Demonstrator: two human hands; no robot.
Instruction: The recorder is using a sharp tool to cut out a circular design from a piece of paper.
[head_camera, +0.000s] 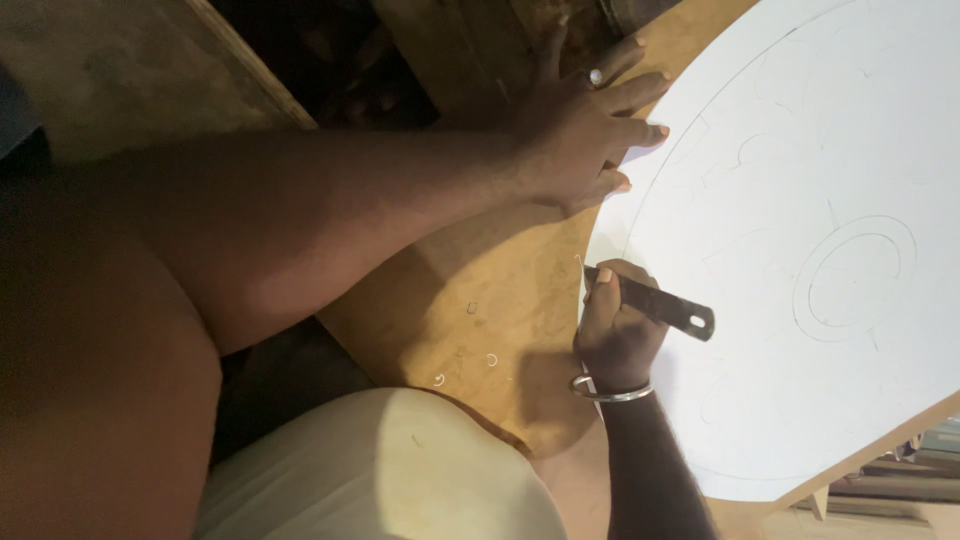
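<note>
white board with pencil lines lies on the brown table, the left hand spread flat on its edge to keep it from sliding, the right hand closed tight around a dark blade at that edge.

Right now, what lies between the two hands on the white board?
In the head view, only bare white board with faint pencil lines, plus its curved edge, lies between the left hand and the right hand, which holds a dark blade.
</note>
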